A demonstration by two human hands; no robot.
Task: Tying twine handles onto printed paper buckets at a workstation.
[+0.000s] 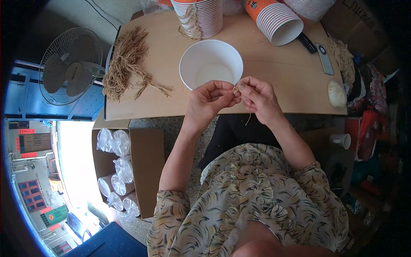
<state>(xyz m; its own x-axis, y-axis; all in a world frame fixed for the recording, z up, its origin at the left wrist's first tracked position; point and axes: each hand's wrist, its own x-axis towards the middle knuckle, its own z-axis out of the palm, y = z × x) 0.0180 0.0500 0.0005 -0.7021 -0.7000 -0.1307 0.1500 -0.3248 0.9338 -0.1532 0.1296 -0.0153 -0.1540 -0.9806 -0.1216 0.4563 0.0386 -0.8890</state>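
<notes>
1. String: a short tan piece sits pinched between both hands, just at the 6 o'clock rim of the white paper cup. One loose end hangs down below the right hand.
2. Cup: it stands open and upright on the table, and looks empty. No string is yet seen attached to it, so the fitting of the string appears to be at an early stage.
3. Left hand: the grip is closed, thumb and fingertips pressed together on the string end. The forearm rises from 7 o'clock, wrist bent inward.
4. Right hand: the grip is closed on the same string, thumb against forefinger. The forearm enters from 5 o'clock.
5. Supply: a heap of tan strings lies at 9 o'clock of the cup. Stacks of striped cups lie at 12 to 1 o'clock, so much work appears to remain.
6. Cardboard box: on the floor at 7 o'clock, holding wrapped cup stacks.
</notes>
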